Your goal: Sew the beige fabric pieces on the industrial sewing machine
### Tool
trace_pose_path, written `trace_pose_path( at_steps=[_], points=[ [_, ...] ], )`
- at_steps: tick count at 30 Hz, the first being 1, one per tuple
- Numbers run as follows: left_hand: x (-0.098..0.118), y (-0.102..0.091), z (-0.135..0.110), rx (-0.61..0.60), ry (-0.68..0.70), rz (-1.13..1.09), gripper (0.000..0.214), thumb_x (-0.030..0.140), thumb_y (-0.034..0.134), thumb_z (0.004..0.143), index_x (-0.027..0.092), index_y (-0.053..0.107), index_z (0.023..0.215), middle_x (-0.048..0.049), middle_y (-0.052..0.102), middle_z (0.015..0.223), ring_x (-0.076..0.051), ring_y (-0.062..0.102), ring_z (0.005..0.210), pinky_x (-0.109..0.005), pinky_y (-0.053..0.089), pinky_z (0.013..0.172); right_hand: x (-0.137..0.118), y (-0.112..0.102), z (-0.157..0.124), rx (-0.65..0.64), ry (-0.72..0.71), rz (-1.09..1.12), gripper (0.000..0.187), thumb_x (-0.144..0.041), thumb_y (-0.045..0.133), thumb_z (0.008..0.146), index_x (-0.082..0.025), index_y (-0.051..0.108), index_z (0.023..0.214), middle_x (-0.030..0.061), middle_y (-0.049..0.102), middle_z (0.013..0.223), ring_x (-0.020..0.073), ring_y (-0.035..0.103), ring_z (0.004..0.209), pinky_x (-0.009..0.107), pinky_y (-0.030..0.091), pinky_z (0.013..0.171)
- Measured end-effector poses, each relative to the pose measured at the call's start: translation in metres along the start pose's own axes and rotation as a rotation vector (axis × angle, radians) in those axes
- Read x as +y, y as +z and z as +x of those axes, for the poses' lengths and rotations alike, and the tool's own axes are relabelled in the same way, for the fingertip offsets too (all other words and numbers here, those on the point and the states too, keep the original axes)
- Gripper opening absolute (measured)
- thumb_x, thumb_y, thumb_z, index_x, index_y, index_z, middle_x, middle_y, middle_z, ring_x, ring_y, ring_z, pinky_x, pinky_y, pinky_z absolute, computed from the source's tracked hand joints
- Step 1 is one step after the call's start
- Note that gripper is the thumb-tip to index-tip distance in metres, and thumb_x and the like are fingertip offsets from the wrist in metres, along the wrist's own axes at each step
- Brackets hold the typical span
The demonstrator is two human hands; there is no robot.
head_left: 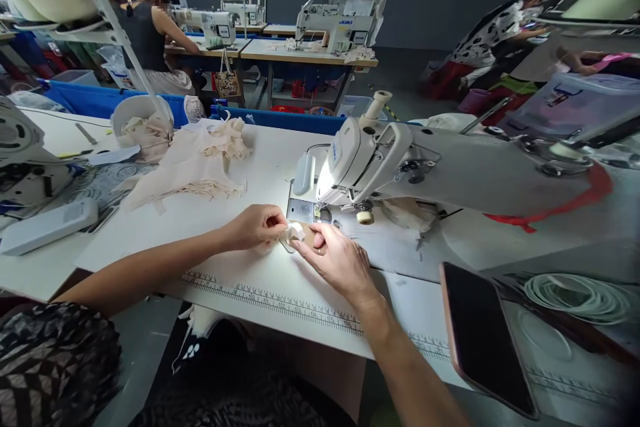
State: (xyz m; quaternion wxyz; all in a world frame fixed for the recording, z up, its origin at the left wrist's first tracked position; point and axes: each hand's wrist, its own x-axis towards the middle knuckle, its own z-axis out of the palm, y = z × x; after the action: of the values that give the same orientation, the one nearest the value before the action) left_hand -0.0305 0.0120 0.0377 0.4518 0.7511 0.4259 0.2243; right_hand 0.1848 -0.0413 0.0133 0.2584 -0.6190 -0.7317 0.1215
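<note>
Just in front of the sewing machine's needle area, my two hands meet over a small white fabric piece [296, 232], curled or folded, its exact shape hard to make out. My left hand [257, 225] pinches its left side between thumb and fingertips. From the right, my right hand [340, 255] closes thumb and fingers on the same piece. A small brown patch [311, 237] shows by the right fingers; I cannot tell what it is. Behind the hands stands the white sewing machine [345, 163], its lamp lighting the metal needle plate [302, 209].
Cream fabric pieces [200, 160] lie piled at the left rear. A phone [485, 337] rests at the right, near coiled pale cord [575, 297]. A printed ruler [270, 300] runs along the table's front edge. A red strip [555, 207] hangs on the machine. Other people work beyond.
</note>
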Motion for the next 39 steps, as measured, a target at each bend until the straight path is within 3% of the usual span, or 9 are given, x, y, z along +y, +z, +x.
trace_pose_path(
  at_steps=[3,7,10,13,16,23,27,30,39],
  points=[
    [0.005,0.007,-0.014,0.034,0.043,-0.042,0.016,0.030,0.059,0.086,0.017,0.062,0.078,-0.0007,0.064,0.076,-0.011,0.057,0.061,-0.022,0.044,0.055,-0.008,0.012,0.001,0.039,-0.042,-0.052,0.037,-0.058,0.062,0.088,-0.024,0.069,0.101,0.0036,0.072,0.086,0.0225,0.068,0.077,0.033,0.047,0.064],
    [0.008,0.008,-0.020,0.115,0.103,0.002,0.017,0.033,0.059,0.087,0.017,0.062,0.081,-0.0039,0.067,0.085,-0.013,0.060,0.069,-0.022,0.047,0.057,-0.005,0.018,0.002,0.119,-0.080,0.016,0.025,-0.029,0.050,0.090,-0.020,0.070,0.101,0.0082,0.075,0.091,0.0227,0.070,0.080,0.034,0.050,0.070],
    [0.005,-0.004,-0.018,0.160,-0.009,-0.054,0.015,0.032,0.051,0.093,0.018,0.057,0.088,-0.0008,0.064,0.074,-0.013,0.059,0.062,-0.022,0.046,0.054,0.002,0.015,0.003,0.144,-0.054,0.170,0.029,-0.027,0.048,0.090,-0.017,0.068,0.109,0.0064,0.072,0.079,0.0210,0.066,0.067,0.034,0.052,0.066],
    [-0.001,-0.025,-0.016,0.069,-0.130,-0.034,0.018,0.034,0.046,0.095,0.020,0.055,0.091,0.0057,0.049,0.055,-0.012,0.047,0.047,-0.022,0.035,0.046,0.008,0.011,0.003,0.131,-0.046,0.220,0.026,-0.030,0.050,0.092,-0.018,0.067,0.108,0.0045,0.070,0.074,0.0190,0.063,0.060,0.032,0.052,0.059],
    [-0.009,-0.046,-0.019,0.000,-0.102,0.192,0.021,0.038,0.050,0.092,0.020,0.061,0.089,0.0040,0.051,0.056,-0.014,0.048,0.049,-0.024,0.033,0.049,0.011,0.009,0.002,0.121,-0.114,0.131,0.019,-0.030,0.051,0.094,-0.021,0.067,0.098,0.0066,0.073,0.081,0.0204,0.066,0.068,0.033,0.051,0.061],
    [-0.034,-0.076,-0.034,0.099,-0.112,0.765,0.016,0.031,0.055,0.093,0.020,0.066,0.093,-0.0058,0.075,0.091,-0.024,0.068,0.083,-0.029,0.044,0.066,0.017,0.008,0.003,0.177,-0.313,-0.243,0.032,-0.028,0.043,0.102,-0.023,0.065,0.080,0.0091,0.068,0.081,0.0215,0.061,0.068,0.034,0.041,0.058],
    [-0.041,-0.087,-0.019,0.282,0.018,0.924,0.016,0.022,0.055,0.095,0.017,0.069,0.101,-0.0123,0.073,0.105,-0.029,0.066,0.104,-0.035,0.051,0.081,0.024,0.006,0.003,0.239,-0.279,-0.215,0.026,-0.031,0.045,0.102,-0.024,0.068,0.092,0.0079,0.071,0.088,0.0211,0.064,0.070,0.035,0.043,0.059],
    [-0.045,-0.090,0.000,0.269,0.065,1.001,0.016,0.020,0.058,0.092,0.018,0.072,0.099,-0.0126,0.074,0.108,-0.030,0.065,0.110,-0.039,0.051,0.091,0.029,0.002,0.002,0.264,-0.254,-0.143,0.025,-0.031,0.045,0.101,-0.026,0.069,0.094,0.0081,0.073,0.091,0.0220,0.066,0.071,0.035,0.046,0.059],
    [-0.061,-0.108,0.009,0.556,0.056,0.584,0.021,0.026,0.053,0.088,0.019,0.072,0.085,-0.0075,0.078,0.092,-0.021,0.071,0.088,-0.026,0.053,0.077,0.035,-0.004,0.000,0.235,-0.225,-0.077,0.026,-0.029,0.046,0.100,-0.024,0.070,0.093,0.0077,0.074,0.092,0.0222,0.069,0.076,0.035,0.051,0.067]
  ],
)
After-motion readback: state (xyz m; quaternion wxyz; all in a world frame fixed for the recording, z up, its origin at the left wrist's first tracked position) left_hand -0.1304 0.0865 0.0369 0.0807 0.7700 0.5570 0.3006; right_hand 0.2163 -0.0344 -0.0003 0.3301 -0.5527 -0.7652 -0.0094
